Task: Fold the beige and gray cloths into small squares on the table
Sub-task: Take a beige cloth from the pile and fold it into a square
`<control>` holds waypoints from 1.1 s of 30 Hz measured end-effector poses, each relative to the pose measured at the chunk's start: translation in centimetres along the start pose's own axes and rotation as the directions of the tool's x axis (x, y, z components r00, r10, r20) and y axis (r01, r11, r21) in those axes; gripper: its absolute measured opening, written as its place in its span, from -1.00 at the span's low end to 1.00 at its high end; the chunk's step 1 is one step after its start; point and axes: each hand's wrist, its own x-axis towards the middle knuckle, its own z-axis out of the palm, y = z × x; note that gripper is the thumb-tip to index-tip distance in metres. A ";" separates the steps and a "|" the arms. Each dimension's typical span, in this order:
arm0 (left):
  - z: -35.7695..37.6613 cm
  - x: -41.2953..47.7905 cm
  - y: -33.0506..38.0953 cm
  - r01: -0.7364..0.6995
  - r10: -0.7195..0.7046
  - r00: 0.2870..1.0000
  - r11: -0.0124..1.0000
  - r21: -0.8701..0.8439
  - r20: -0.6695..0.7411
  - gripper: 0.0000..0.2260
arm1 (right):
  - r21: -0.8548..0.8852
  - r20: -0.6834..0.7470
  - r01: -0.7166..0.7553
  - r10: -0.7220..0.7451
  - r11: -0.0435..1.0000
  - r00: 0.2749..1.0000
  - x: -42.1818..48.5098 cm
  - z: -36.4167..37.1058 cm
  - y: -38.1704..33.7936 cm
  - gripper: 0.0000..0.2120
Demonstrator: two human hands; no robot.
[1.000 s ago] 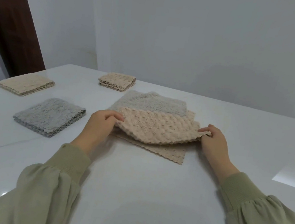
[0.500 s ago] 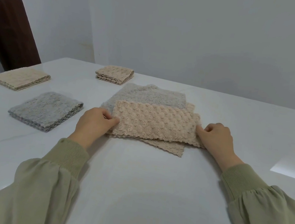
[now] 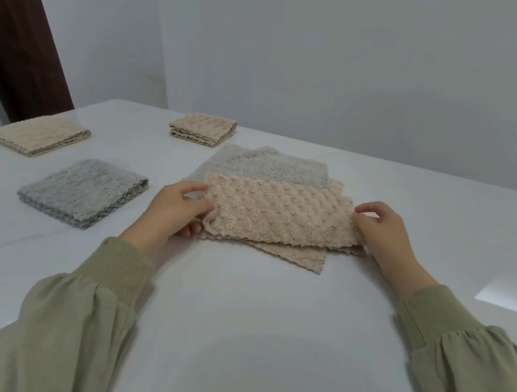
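A beige bubbly cloth (image 3: 281,214), folded in half into a long strip, lies on top of a small pile in the middle of the white table (image 3: 251,311). My left hand (image 3: 175,209) pinches its left end and my right hand (image 3: 381,233) pinches its right end. Beneath it a flat beige cloth (image 3: 295,256) sticks out toward me, and an unfolded gray cloth (image 3: 264,166) lies behind.
Three folded squares sit to the left: a gray one (image 3: 83,191) nearest, a beige one (image 3: 39,135) at the far left, another beige one (image 3: 203,129) at the back. A dark wooden door frame (image 3: 18,29) stands at the left by the wall.
The lifted far half of the top beige cloth has come down toward me onto its near half. Both hands have stayed at its ends and shifted slightly nearer.
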 end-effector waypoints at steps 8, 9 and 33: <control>0.2 -0.2 -0.1 0.000 -0.001 0.999 0.999 0.039 0.039 -0.72 | -0.070 0.021 0.125 -0.123 0.990 0.992 0.0 0.0 0.6 -0.69; 0.2 -0.2 -0.1 0.037 -0.036 0.998 0.999 -0.033 0.042 -0.73 | -0.076 0.021 0.127 -0.126 0.989 0.992 0.0 0.1 0.7 -0.68; -0.7 0.4 -0.3 0.061 -0.046 0.998 0.924 -0.378 0.048 -0.88 | 0.041 -0.341 0.113 -0.092 0.993 0.935 0.7 -0.1 1.1 -0.74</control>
